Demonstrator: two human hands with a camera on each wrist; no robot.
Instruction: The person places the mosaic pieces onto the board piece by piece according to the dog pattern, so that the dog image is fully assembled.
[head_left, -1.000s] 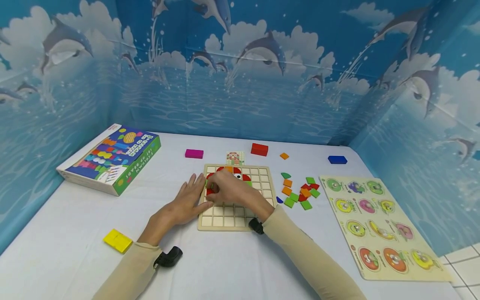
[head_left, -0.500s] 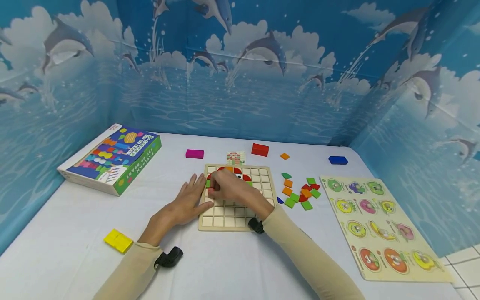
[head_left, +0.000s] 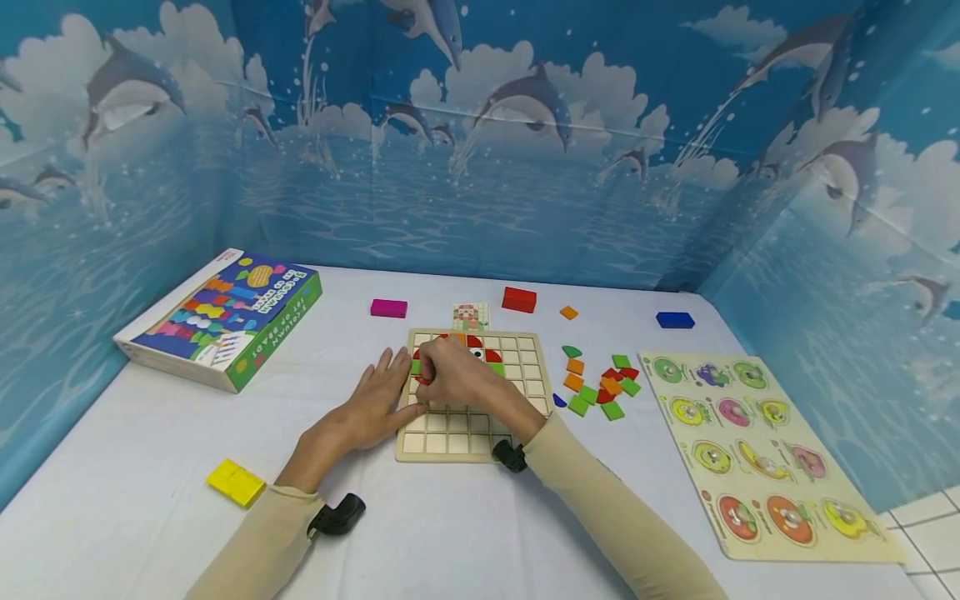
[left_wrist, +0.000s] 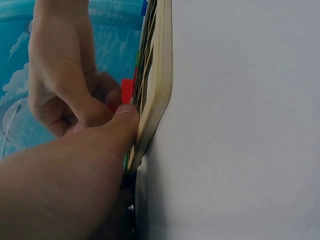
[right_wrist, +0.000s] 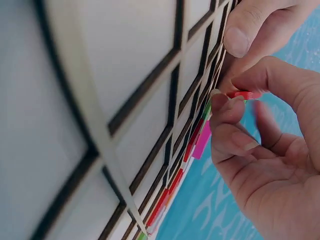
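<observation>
A wooden grid board lies on the white table, with red, green, orange and white-eyed tiles set in its upper left squares. My left hand rests flat along the board's left edge, fingers straight and thumb on the frame. Over the tiled part is my right hand, its curled fingers covering some of the pattern. In the right wrist view, thumb and finger pinch a small red tile close above the grid, beside the left thumb.
Loose coloured tiles lie right of the board. A pattern card and red block stand behind it. Farther out are a fruit puzzle board, a boxed toy, and yellow, magenta and blue blocks.
My right hand has shifted slightly and its fingers have curled in more over the board's left squares, still with the red tile. The left hand has stayed in place.
</observation>
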